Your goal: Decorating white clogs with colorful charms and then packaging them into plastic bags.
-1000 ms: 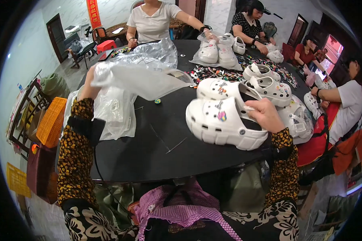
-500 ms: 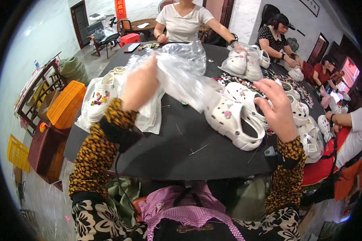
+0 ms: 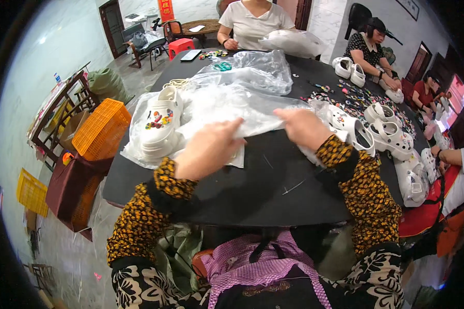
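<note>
A clear plastic bag (image 3: 258,110) stretches across the dark table in front of me. My left hand (image 3: 211,147), slightly blurred, is closed on its near edge. My right hand (image 3: 305,129) pinches the bag further right, thumb and fingers together. Just beyond my right wrist lie white clogs with charms (image 3: 351,126), partly hidden by my hand and sleeve; some plastic lies against them. Left of my left hand, another white clog (image 3: 160,123) with colourful charms rests on clear plastic. More clear bags (image 3: 263,72) lie behind, with a green ring-shaped thing (image 3: 222,66) on them.
Loose charms (image 3: 366,98) are scattered at the right, beside more white clogs (image 3: 392,136). A phone (image 3: 191,55) lies at the far edge. Across the table a person (image 3: 255,23) has a filled plastic bag (image 3: 293,42). Orange crates (image 3: 102,129) stand left of the table.
My right hand has left the clogs and taken hold of the bag. My left hand has come lower and nearer. The person opposite has drawn the bagged clogs away. My view has shifted slightly left.
</note>
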